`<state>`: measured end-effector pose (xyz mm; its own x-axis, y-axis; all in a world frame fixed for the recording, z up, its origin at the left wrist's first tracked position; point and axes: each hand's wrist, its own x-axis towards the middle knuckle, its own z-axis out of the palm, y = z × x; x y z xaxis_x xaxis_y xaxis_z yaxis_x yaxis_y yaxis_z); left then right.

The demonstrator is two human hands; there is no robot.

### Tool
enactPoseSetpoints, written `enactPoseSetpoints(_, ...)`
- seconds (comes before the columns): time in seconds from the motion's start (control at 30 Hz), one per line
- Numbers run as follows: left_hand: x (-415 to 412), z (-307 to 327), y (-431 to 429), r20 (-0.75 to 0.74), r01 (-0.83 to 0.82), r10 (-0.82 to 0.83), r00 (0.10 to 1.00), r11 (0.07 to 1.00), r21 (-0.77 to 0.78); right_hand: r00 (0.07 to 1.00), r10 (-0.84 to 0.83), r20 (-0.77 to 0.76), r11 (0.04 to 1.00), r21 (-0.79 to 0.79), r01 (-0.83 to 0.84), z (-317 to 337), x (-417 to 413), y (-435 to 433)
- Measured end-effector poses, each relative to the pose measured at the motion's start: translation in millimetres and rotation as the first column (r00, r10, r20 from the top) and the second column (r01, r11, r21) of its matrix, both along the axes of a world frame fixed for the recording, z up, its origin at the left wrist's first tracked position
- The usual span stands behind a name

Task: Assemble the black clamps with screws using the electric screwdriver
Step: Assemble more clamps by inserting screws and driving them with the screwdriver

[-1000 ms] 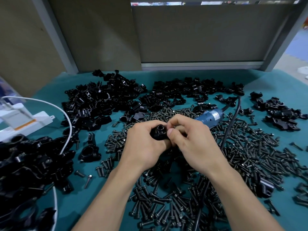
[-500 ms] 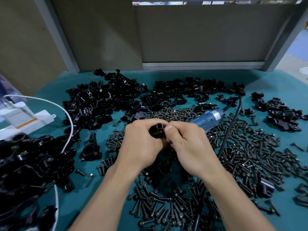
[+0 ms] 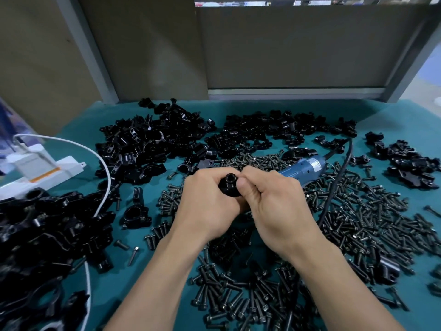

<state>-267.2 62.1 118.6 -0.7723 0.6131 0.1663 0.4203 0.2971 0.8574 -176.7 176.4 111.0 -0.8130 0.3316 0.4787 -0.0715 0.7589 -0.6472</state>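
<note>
While the left hand [image 3: 210, 206] grips a black clamp [image 3: 229, 185], the right hand [image 3: 274, 201] pinches it.

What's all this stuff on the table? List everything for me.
black clamp pieces: many, black, heaps far, left and right
dark metal screws: many, dark grey, strewn centre and right
blue electric screwdriver: one, blue, on the screws, centre right
white power strip: one, white, left edge
teal table cover: one, teal, under everything
small black clamp: one, black, held up at centre
left hand: one, bare, grips that clamp
right hand: one, bare, grips that clamp
</note>
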Motion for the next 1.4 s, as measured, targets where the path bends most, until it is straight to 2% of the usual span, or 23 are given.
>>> enactPoseSetpoints(0.17, -4.1, -5.3, -4.3, -0.095, -0.032, 0.027, 0.995, 0.998, -0.048, 0.991, 0.03, 0.129, 0.994, -0.107, -0.016, -4.5, -3.6, -0.7)
enactPoseSetpoints(0.27, -2.3, -5.9, -2.1, -0.097, -0.043, 0.038, 0.995, 0.998, -0.053, 0.993, 0.04, 0.108, 0.988, -0.155, -0.022, -7.4, 2.0, 2.4)
enactPoseSetpoints(0.47, -2.1, -10.3, 0.5, -0.057, -0.018, 0.015, 0.998, 0.999, -0.042, 0.993, 0.052, 0.104, 0.995, -0.092, -0.042, -4.4, 3.0, 5.7)
enactPoseSetpoints(0.67, -3.8, -12.0, -1.8, -0.121, 0.017, -0.014, 0.993, 1.0, 0.021, 0.982, 0.017, 0.188, 0.98, -0.196, 0.021, -8.3, 0.5, 6.2)
enactPoseSetpoints(0.77, -5.7, -12.2, -1.8, -0.074, 0.037, -0.03, 0.997, 0.995, 0.093, 0.986, -0.024, 0.163, 0.974, -0.219, 0.06, -5.3, 2.8, 14.9)
enactPoseSetpoints(0.9, -5.6, -13.3, 0.8, 0.124, 0.053, -0.082, 0.989, 0.975, 0.216, 0.992, -0.054, 0.115, 0.933, -0.347, 0.091, -6.0, 2.7, 23.5)
enactPoseSetpoints(1.07, -4.9, -14.5, 3.2, 0.101, 0.074, -0.104, 0.989, 0.961, 0.265, 0.995, -0.031, 0.093, 0.863, -0.5, 0.073, -8.6, 2.3, 24.5)
enactPoseSetpoints(1.2, -3.5, -15.3, 4.7, 0.037, 0.087, -0.096, 0.995, 0.976, 0.199, 0.999, -0.005, 0.049, 0.883, -0.469, 0.028, -5.7, 4.4, 29.0)
enactPoseSetpoints(1.4, -1.6, -15.9, 5.6, 0.115, 0.085, -0.117, 0.986, 0.964, 0.251, 1.0, 0.002, 0.029, 0.916, -0.401, 0.01, -1.2, 7.1, 29.7)
